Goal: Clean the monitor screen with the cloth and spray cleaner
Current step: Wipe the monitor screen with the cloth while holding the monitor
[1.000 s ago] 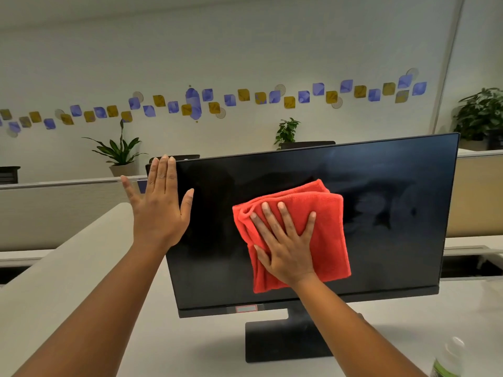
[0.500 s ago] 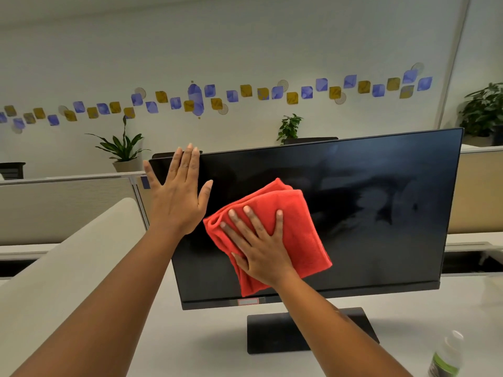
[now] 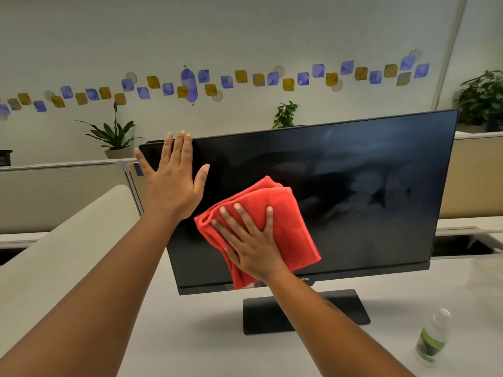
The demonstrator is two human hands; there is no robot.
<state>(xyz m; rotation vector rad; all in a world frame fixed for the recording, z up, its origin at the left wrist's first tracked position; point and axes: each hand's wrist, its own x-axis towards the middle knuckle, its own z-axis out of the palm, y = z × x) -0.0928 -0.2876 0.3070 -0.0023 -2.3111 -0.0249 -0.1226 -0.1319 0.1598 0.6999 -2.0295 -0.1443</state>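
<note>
A black monitor [image 3: 367, 186] stands on a white desk, its dark screen showing faint smears on the right half. My right hand [image 3: 251, 240] lies flat on a folded red cloth [image 3: 283, 210] and presses it against the lower left part of the screen. My left hand [image 3: 174, 180] rests open and flat on the screen's upper left corner, fingers reaching its top edge. A small spray cleaner bottle [image 3: 432, 338] with a green label stands on the desk at the lower right, away from both hands.
The monitor's flat black base [image 3: 351, 303] sits on the white desk [image 3: 204, 341]. Beige cubicle partitions [image 3: 60, 194] run behind and to the left. Potted plants [image 3: 113, 137] stand on the partitions. A cable slot [image 3: 462, 244] opens in the desk at the right.
My right hand has slid the red cloth leftward and downward across the screen. My left hand stays at the upper left corner. The camera view has shifted slightly.
</note>
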